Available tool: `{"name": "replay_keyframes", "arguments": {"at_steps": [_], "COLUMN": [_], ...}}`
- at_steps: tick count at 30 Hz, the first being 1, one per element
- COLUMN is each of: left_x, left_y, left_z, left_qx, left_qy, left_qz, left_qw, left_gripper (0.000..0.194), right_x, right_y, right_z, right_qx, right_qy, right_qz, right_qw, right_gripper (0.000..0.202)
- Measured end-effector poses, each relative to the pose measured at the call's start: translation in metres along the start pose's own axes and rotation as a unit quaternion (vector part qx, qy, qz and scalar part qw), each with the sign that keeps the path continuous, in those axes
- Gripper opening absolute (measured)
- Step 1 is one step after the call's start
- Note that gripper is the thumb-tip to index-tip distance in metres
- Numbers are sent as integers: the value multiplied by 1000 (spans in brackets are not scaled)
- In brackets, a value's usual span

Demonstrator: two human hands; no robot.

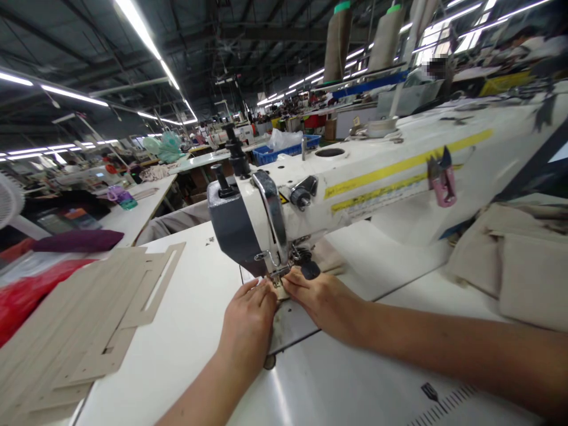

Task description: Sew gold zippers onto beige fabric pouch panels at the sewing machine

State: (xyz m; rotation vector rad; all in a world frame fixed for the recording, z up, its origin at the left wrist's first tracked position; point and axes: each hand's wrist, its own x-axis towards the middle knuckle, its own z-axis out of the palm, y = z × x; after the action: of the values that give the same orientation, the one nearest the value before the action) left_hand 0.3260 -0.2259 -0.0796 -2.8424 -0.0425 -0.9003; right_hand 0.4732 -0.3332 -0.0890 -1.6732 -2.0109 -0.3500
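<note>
A white sewing machine (377, 177) with a dark grey head cover stands across the white table. Under its presser foot (277, 280) lies a small beige piece of fabric (281, 292), mostly hidden by the fingers. My left hand (252, 310) is left of the foot, its fingers together and pressed on the fabric's edge. To the right, my right hand (326, 299) pinches the fabric close to the needle, fingers closed. More beige cloth (328, 260) shows behind my right hand, under the machine arm.
Beige flat panels (84, 307) with cut-out slots lie stacked on the left. Folded beige fabric (528, 266) sits at the right. Pink-handled thread snips (442, 180) hang on the machine arm. Thread cones (339, 44) stand above. A blue crate (284, 151) and other workstations are behind.
</note>
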Motion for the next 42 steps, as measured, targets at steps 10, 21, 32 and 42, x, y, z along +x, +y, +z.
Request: {"name": "replay_keyframes", "arguments": {"at_steps": [10, 21, 32, 42], "left_x": [0, -3, -2, -4], "left_y": [1, -1, 0, -1], "left_z": [-1, 0, 2, -3], "left_qx": [-35, -28, -33, -30], "left_qy": [-14, -15, 0, 17], "left_qz": [-16, -15, -46, -90], "left_qw": [999, 999, 998, 995], "left_gripper": [15, 15, 16, 16], "right_x": [1, 4, 8, 5], "right_y": [0, 0, -1, 11], "right_z": [-1, -2, -2, -12], "right_qx": [48, 82, 37, 19], "right_qy": [-13, -9, -44, -44], "right_qz": [10, 16, 36, 56], "right_qw": [999, 996, 998, 997], "right_gripper": [21, 20, 19, 13]}}
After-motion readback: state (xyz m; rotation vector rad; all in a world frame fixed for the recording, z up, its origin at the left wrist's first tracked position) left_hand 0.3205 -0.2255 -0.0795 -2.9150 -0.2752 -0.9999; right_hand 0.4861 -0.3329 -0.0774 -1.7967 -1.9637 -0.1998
